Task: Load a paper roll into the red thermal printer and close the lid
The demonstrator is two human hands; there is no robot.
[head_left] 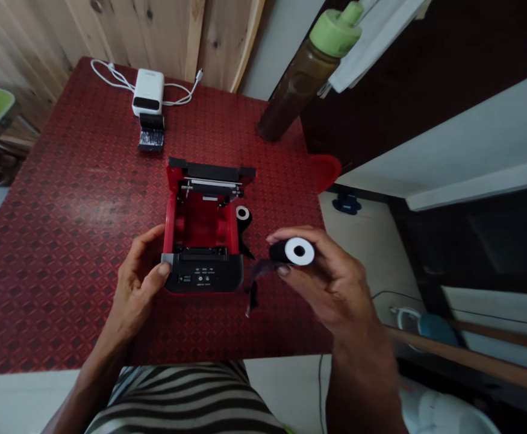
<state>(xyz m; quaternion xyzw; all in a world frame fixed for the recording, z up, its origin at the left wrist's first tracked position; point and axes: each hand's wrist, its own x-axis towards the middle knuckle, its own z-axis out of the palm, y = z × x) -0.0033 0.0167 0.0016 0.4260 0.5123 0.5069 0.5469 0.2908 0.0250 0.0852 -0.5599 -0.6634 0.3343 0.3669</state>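
Note:
A red and black printer [206, 271] sits on the table with its lid [213, 175] raised, baring the red paper bay [200, 223] inside. My left hand [143, 274] grips its left side, the thumb on the front panel's corner. To the right of the printer, my right hand [330, 274] pinches a small paper roll [298, 251], black outside and white on its end face, between thumb and fingers. A loose black strip hangs from it toward the table. Another black roll [244, 216] with a white end lies against the printer's right side.
The red patterned table [87, 211] carries a white power bank [149, 90] with white cables and a crumpled black strip [152, 135] in front of it. A tall brown bottle [290, 84] with a green cap stands at the back right. A red stool [325, 172] shows past the right edge.

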